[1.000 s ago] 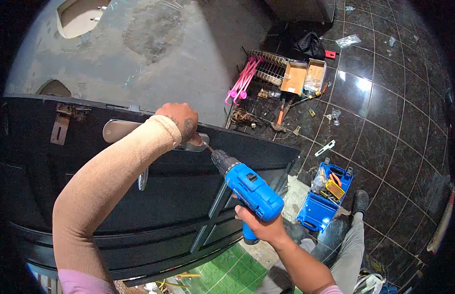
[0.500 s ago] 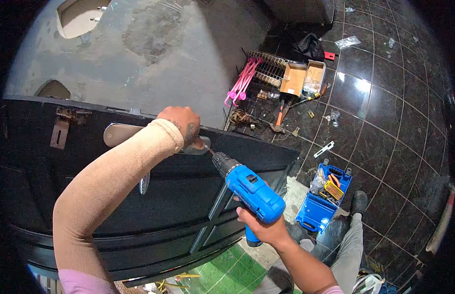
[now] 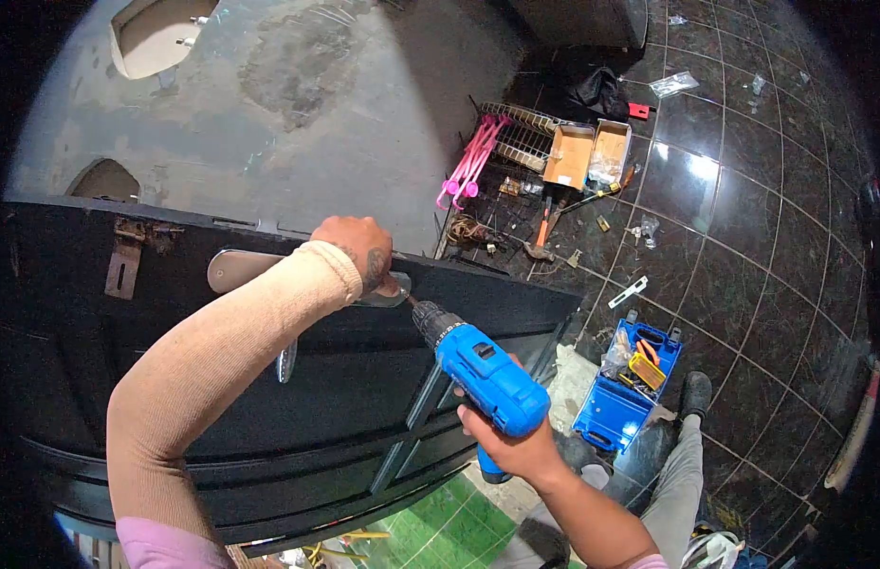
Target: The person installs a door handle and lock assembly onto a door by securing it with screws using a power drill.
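My right hand [image 3: 504,438] is wrapped round the grip of a blue cordless drill [image 3: 492,379]. The drill's bit points up and left, at the near end of a silver door handle plate [image 3: 243,271]. That plate lies along the black door [image 3: 269,417], with its lever [image 3: 285,364] hanging below. My left hand [image 3: 357,251], under a beige sleeve, is closed over the plate near the door's edge, thumb close to the bit tip. Whether a screw is on the bit is too small to tell.
A blue tool case [image 3: 622,403] lies open on the dark tiled floor, with pliers and small parts inside. Beyond the door are a hammer [image 3: 542,237], open cardboard boxes [image 3: 568,158], a wire rack [image 3: 523,142] and pink hangers [image 3: 473,166]. A white strip plate [image 3: 628,292] lies nearby.
The view has shifted slightly, so the door appears a little lower. Both hands keep their hold, and the drill stays at the plate's end.
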Demonstrator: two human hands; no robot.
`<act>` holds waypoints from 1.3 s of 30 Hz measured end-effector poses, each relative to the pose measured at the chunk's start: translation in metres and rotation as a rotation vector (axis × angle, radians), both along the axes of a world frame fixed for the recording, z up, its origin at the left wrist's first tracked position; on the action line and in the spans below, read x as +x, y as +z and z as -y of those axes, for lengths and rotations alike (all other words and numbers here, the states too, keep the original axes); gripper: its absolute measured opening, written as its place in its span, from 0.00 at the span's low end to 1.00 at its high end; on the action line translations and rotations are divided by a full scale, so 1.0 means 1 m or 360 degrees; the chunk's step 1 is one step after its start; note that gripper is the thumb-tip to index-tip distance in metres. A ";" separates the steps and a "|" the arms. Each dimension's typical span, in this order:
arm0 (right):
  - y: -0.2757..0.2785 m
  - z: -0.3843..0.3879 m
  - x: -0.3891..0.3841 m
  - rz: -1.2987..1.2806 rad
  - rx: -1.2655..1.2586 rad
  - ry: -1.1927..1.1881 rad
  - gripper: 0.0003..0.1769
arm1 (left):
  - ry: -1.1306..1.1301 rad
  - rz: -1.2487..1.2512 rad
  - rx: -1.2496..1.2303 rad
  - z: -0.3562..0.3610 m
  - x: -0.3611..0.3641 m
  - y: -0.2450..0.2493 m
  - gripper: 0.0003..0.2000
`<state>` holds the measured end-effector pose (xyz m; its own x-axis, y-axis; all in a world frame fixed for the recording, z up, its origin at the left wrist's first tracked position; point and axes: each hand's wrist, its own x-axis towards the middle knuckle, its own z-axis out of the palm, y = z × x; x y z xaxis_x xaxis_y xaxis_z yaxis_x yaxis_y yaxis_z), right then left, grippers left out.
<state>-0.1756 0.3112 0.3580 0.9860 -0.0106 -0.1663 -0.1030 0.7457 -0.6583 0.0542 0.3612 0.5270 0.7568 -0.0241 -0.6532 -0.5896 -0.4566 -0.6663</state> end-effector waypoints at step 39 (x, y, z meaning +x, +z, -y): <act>-0.006 0.005 0.024 0.0268 -0.0463 -0.0187 0.19 | -0.0096 0.0042 0.0014 -0.012 0.010 -0.005 0.25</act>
